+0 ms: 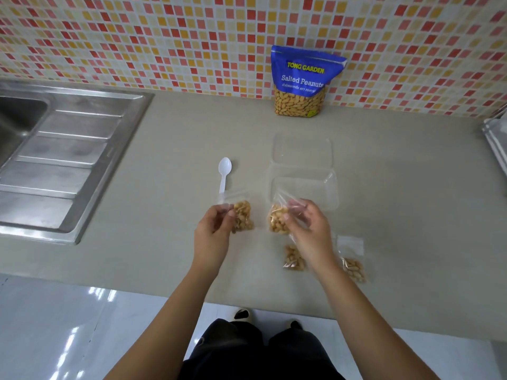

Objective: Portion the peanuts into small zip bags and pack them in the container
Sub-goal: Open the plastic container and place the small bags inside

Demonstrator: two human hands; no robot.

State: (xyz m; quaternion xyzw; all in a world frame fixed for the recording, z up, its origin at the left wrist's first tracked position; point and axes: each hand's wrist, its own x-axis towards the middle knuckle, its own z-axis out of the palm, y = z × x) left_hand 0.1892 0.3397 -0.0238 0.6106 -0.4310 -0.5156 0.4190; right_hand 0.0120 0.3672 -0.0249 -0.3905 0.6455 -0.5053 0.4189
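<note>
My left hand (215, 229) pinches a small zip bag of peanuts (242, 216) by its left side, just above the counter. My right hand (308, 229) holds a second filled zip bag (278, 222) near the front edge of the clear plastic container (330, 187). The container's clear lid (301, 149) lies behind it. Two more filled zip bags rest on the counter, one (294, 259) partly under my right wrist and one (354, 266) further right. The blue bag of salted peanuts (301, 83) stands against the tiled wall.
A white plastic spoon (224, 172) lies on the grey counter (164, 149) behind my left hand. A steel sink with a draining board (63, 160) fills the left side. A metal object (496, 144) shows at the right edge. The counter's front edge runs below my forearms.
</note>
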